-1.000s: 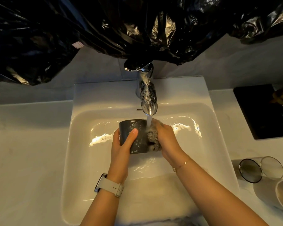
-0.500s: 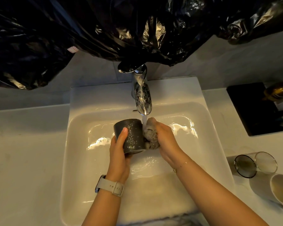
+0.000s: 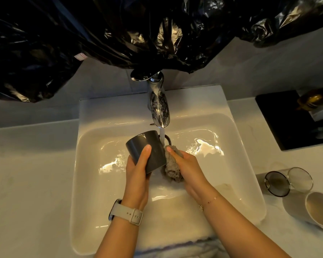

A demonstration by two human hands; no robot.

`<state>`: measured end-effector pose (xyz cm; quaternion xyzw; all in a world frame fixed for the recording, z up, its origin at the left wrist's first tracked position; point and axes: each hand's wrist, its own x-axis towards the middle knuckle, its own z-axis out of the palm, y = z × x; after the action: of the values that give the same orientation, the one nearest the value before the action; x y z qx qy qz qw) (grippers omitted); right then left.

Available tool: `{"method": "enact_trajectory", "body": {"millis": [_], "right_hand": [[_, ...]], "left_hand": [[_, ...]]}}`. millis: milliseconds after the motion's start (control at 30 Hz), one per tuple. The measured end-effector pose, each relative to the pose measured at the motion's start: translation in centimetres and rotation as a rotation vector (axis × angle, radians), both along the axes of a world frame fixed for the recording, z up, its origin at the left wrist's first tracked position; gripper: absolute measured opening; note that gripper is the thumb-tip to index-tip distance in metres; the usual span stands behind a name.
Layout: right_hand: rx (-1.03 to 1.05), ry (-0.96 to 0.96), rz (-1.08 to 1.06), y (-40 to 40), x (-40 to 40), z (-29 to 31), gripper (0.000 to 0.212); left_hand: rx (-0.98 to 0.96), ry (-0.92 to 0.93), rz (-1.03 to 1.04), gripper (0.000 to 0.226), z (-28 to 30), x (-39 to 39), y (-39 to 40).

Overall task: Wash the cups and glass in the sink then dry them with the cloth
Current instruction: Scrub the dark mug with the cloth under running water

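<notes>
My left hand (image 3: 137, 172) grips a dark grey mug (image 3: 147, 146) over the white sink (image 3: 93, 183), base tilted up and to the left, its handle at the far side under the running water. My right hand (image 3: 186, 164) holds a wet grey cloth (image 3: 171, 167) pressed against the mug's right side. Water pours from the chrome tap (image 3: 159, 108) beside the mug. A clear glass (image 3: 287, 182) lies on its side on the right counter, with a white cup (image 3: 313, 207) next to it.
Black plastic sheeting (image 3: 138, 30) hangs over the wall above the tap. A black tray (image 3: 283, 120) with a brass object sits at the back right. White counter (image 3: 26, 174) lies left of the sink. A folded white cloth (image 3: 175, 229) rests on the sink's near edge.
The mug has tilted so its base points up and left, and its handle now shows by the water stream. The cloth has slid down along the mug's right side.
</notes>
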<state>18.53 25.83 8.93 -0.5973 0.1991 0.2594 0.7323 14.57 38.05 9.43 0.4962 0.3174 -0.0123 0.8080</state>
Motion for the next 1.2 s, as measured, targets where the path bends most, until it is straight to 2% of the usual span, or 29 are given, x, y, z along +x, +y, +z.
{"method": "enact_trajectory", "body": {"millis": [133,233,300,367,433,500,600,667,700,800,867,933,1033,1100,1200], "right_hand": [[-0.044,-0.014,0.077,-0.2,0.4,0.2,0.018],[-0.084,-0.14,0.255,-0.9,1.6,0.4,0.011],[-0.154,-0.196,0.252,-0.7,2.2,0.5,0.009],[-0.192,-0.213,0.142,-0.2,2.2,0.4,0.01],[-0.171,-0.17,0.042,0.0,2.3,0.2,0.026],[-0.155,-0.11,0.033,-0.2,2.6,0.0,0.036],[-0.146,-0.08,0.092,-0.5,3.0,0.2,0.024],[-0.101,-0.062,0.08,-0.7,3.0,0.2,0.02],[-0.061,-0.043,0.06,-0.8,3.0,0.2,0.02],[0.158,0.136,-0.004,-1.1,3.6,0.2,0.029],[0.309,0.305,-0.001,-1.0,4.4,0.3,0.028],[0.33,0.376,0.014,-1.0,5.0,-0.1,0.022],[0.263,0.357,-0.006,-1.1,5.3,-0.7,0.023],[0.207,0.315,-0.105,-1.4,4.9,-0.8,0.025],[0.082,0.13,-0.285,-2.3,3.4,-0.8,0.033]], "left_hand": [[-0.091,0.037,0.023,0.056,0.0,-0.1,0.1],[-0.373,0.098,0.059,0.058,0.6,-0.2,0.5],[-0.493,0.123,0.087,0.057,0.7,-0.1,0.3],[-0.458,0.086,0.074,0.052,0.8,0.2,-0.2],[-0.378,0.06,0.039,0.046,0.9,0.6,-0.4],[-0.341,0.067,-0.016,0.043,1.0,0.9,-0.3],[-0.278,0.104,-0.081,0.055,0.7,1.1,0.6],[-0.131,0.103,-0.107,0.07,0.3,1.5,1.3],[-0.024,0.086,-0.145,0.07,0.2,1.7,1.6],[0.18,0.024,-0.241,0.055,0.2,2.5,2.9],[0.113,-0.013,-0.249,0.049,0.0,2.7,3.7],[0.026,-0.039,-0.256,0.046,-0.1,2.8,4.1],[-0.015,-0.016,-0.166,0.042,-0.1,2.8,3.7],[-0.002,0.023,-0.07,0.038,0.0,2.8,3.2],[0.074,0.089,0.003,0.033,0.0,2.6,2.7]]}}
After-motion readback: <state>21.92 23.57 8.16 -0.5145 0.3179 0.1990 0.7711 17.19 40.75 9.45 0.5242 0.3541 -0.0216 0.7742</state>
